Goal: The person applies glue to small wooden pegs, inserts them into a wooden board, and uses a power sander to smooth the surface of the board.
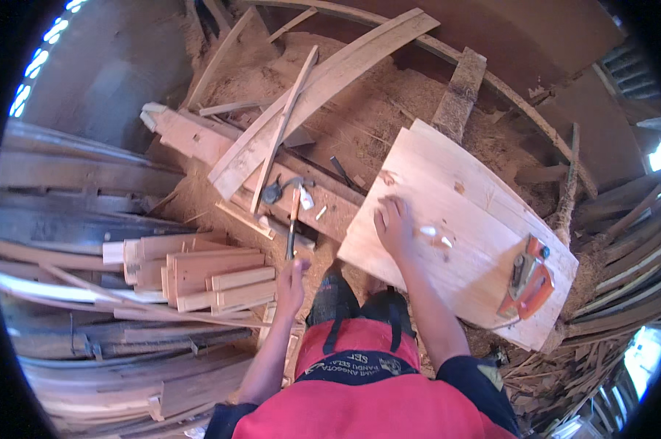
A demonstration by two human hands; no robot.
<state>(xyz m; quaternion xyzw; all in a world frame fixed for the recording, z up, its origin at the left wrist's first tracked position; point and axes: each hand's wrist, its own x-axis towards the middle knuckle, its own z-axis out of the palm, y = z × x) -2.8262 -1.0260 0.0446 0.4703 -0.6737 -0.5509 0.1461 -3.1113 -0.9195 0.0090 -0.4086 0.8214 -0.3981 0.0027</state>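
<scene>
My left hand (pixel 292 287) is closed around the lower end of a hammer (pixel 294 219) with an orange-and-black handle. The hammer's head points away from me, over a long wooden beam (pixel 330 219). On a wide pale wood panel (pixel 469 190), my right hand (pixel 394 223) rests with its fingers apart, near the left edge. Two small white pieces (pixel 436 235) lie just right of these fingers. Farther right on the panel sits a hand plane (pixel 526 282) with an orange handle. Beside the hammer head are a small white bottle (pixel 306 197) and a round black object (pixel 272 192).
A curved plank (pixel 337 77) and a thin strip (pixel 286 128) cross the beam. Cut wood blocks (pixel 213 271) are stacked at left, with long boards (pixel 81 219) beyond. Sawdust (pixel 345 110) covers the ground. Rough timber (pixel 462 91) extends behind the panel; more boards line the right.
</scene>
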